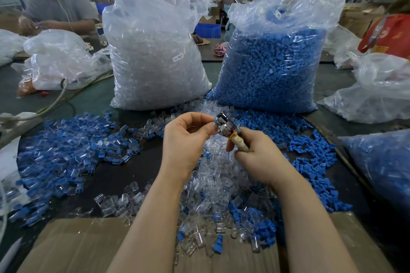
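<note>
Metal piece (224, 123), blurred, pinched between left hand (185, 142) and right hand (260, 158)

Both forearms are bare; beige tape wraps fingers (243, 145) of the right hand (261, 159).

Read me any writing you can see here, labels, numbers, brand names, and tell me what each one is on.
"SJ 017": on a white sticker on the big bag of clear parts.
The red bag at the right edge: pale print, too blurred to read.
The metal tool pinched by the left hand and gripped by the right hand: no marking that can be read.
</note>
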`<state>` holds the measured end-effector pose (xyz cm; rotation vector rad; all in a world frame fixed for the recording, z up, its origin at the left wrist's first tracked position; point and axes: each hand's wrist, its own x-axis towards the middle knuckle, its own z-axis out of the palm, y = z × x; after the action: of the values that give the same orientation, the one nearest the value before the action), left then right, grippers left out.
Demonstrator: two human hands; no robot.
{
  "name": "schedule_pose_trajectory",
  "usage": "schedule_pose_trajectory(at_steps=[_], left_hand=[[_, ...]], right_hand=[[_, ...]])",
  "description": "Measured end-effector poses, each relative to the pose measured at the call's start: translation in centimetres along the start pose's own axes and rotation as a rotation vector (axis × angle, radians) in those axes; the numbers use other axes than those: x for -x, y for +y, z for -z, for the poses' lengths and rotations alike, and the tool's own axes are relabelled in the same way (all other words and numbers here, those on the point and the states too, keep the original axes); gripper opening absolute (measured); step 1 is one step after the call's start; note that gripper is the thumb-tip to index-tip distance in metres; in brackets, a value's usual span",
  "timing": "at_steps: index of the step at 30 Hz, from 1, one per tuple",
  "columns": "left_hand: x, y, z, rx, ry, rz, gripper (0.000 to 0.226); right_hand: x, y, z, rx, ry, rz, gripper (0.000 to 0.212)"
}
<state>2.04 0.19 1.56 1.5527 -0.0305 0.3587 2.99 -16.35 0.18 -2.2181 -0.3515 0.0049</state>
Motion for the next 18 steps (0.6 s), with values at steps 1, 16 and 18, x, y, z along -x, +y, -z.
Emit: schedule_pose_trajectory(at_steps=[1, 16, 18], left_hand=[[0.0, 0.0, 0.0, 0.003, -0.002, 0.002, 0.012], [-1.8, -0.6, 5.0, 0.735, 0.614, 0.474, 0.007], [-2.0, -0.9, 6.5, 0.872, 0.75, 0.492, 0.01]], right_hand=[[0.0, 0.0, 0.0, 0.012, 0.001, 0.001, 0.023], [-0.7, 1.0, 0.4, 0.28, 0.225, -0.181, 0.003], [-0.7, 1.3, 0.6, 0.356, 0.283, -0.264, 0.007]])
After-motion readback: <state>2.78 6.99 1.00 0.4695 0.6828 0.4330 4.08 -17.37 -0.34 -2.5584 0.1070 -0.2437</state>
